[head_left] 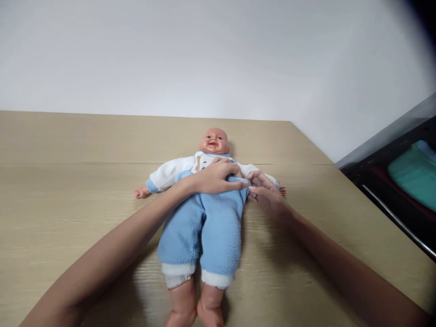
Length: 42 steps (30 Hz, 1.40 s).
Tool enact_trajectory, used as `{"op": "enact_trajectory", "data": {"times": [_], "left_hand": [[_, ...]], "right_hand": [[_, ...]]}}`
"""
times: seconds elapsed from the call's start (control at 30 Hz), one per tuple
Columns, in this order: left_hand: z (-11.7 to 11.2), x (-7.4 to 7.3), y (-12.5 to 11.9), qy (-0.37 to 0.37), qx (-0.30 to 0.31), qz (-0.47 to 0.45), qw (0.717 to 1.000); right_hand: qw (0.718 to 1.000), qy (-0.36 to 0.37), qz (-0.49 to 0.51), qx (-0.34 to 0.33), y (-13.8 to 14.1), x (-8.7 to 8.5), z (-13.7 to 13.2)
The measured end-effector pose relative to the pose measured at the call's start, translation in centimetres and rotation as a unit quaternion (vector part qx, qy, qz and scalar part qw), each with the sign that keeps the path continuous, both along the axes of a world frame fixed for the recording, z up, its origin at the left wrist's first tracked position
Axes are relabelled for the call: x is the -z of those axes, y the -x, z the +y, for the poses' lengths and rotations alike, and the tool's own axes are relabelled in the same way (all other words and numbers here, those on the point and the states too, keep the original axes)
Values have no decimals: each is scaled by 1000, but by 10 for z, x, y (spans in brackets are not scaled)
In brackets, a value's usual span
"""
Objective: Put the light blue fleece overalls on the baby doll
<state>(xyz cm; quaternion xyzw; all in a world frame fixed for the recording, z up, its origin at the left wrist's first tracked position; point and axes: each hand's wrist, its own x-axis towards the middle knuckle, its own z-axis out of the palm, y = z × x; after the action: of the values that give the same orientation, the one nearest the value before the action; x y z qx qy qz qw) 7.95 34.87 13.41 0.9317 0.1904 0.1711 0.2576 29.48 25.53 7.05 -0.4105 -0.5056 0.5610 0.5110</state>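
A baby doll (214,141) lies on its back on the table, head away from me, arms spread. It wears a white top (173,172) with blue cuffs and fluffy blue trousers (221,227) with white hems. My left hand (218,176) reaches across the doll's belly, its fingers bent and its thumb along the waist of the trousers, closed on the cloth there. At the trousers' waist on the right side, my right hand (265,190) pinches the edge between thumb and fingers. Both hands partly cover the doll's chest and waistband.
The light wooden table (85,200) has a seam running across it behind the doll's shoulders. A pale wall (170,59) rises beyond the far edge. To the right, past the table's slanting edge, is a dark object with a teal patch (415,175), blurred.
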Motion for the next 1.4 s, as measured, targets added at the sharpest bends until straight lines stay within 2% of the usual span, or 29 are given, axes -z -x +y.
{"op": "enact_trajectory", "data": {"times": [0.13,0.27,0.33,0.47,0.5,0.53,0.6,0.7,0.83,0.97,1.17,1.4], "left_hand": [[2,3,-1,50,-32,-37,998],[2,9,-2,64,-50,-71,994],[1,10,-3,49,-56,-83,994],[-1,4,-4,-6,-39,-104,994],[-1,1,-6,-26,-38,-101,994],[-1,-1,-8,-47,-40,-94,994],[-2,-5,-14,-79,-48,-68,993],[-1,-7,-27,-111,-52,-5,992],[2,-3,-39,-124,-40,67,989],[2,1,-40,-122,-38,87,988],[-5,9,-41,-138,-65,82,985],[-7,19,-40,-209,-69,84,972]], "right_hand": [[993,-45,-106,37,6,2,-3],[954,-120,-257,99,9,6,-9],[910,-177,-356,118,3,4,-12],[770,-335,-513,179,-27,-3,-19],[748,-356,-528,188,-38,-4,-20],[738,-361,-538,188,-49,-4,-20],[755,-331,-542,164,-69,-2,-20],[809,-245,-517,133,-87,-1,-17],[857,-181,-459,147,-85,-6,-16],[913,-121,-360,151,-74,-9,-21],[951,-71,-272,126,-66,-7,-25],[979,-23,-165,117,-51,-17,-33]]}}
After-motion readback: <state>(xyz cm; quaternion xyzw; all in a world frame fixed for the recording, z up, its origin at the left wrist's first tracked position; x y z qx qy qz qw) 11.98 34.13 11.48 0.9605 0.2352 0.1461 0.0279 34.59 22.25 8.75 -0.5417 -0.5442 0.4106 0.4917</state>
